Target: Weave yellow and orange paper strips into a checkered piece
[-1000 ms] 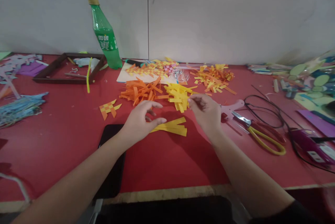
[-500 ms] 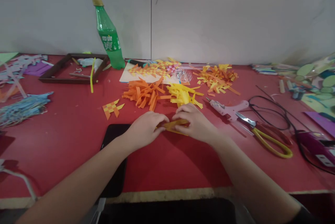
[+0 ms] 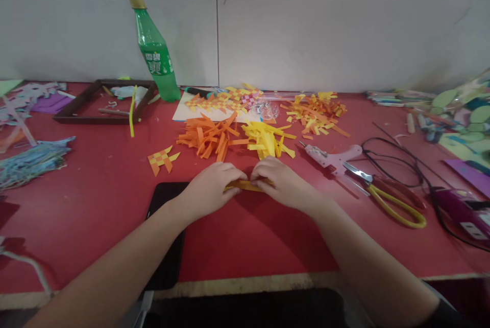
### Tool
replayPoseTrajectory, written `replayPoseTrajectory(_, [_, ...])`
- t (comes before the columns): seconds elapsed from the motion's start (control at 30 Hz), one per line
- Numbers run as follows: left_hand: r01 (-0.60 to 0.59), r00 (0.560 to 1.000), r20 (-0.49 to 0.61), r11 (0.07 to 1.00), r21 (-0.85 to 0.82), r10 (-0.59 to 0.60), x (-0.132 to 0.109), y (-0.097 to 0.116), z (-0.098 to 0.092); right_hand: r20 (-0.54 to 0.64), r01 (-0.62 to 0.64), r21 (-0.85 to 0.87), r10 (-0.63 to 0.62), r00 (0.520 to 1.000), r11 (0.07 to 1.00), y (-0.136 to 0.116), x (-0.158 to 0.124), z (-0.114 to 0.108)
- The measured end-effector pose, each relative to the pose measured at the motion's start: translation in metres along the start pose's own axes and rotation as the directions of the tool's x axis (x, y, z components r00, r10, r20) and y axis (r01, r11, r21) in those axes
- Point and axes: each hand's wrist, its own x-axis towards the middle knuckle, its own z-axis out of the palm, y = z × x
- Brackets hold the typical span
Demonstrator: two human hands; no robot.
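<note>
My left hand (image 3: 209, 189) and my right hand (image 3: 281, 182) meet at the middle of the red table (image 3: 248, 231), fingers curled down over a small bundle of yellow paper strips (image 3: 245, 185). Each hand grips one end of the bundle, which lies flat on the table. Just beyond my hands lie a pile of orange strips (image 3: 206, 135) and a pile of yellow strips (image 3: 268, 140). A small woven orange-and-yellow piece (image 3: 161, 158) sits to the left of them.
A green bottle (image 3: 153, 54) stands by the wall next to a dark wooden frame (image 3: 97, 108). Yellow-handled scissors (image 3: 386, 196), a pink glue gun (image 3: 331, 157) and black cables (image 3: 398, 164) lie at the right. A black phone (image 3: 166, 246) rests under my left forearm.
Both hands came down and together onto the yellow strips, the right one dropping from the yellow pile. The strips, earlier fanned out, are now gathered between my fingers.
</note>
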Motion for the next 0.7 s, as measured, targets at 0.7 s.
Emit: replayPoseTrajectory(0.7, [0.247,0.858,-0.194,0.713,-0.656,-0.475,0.005,0.006,-0.01,0.004,-0.105,0.599,0.129,0.992,0.794,-0.017,-0.003,-0.004])
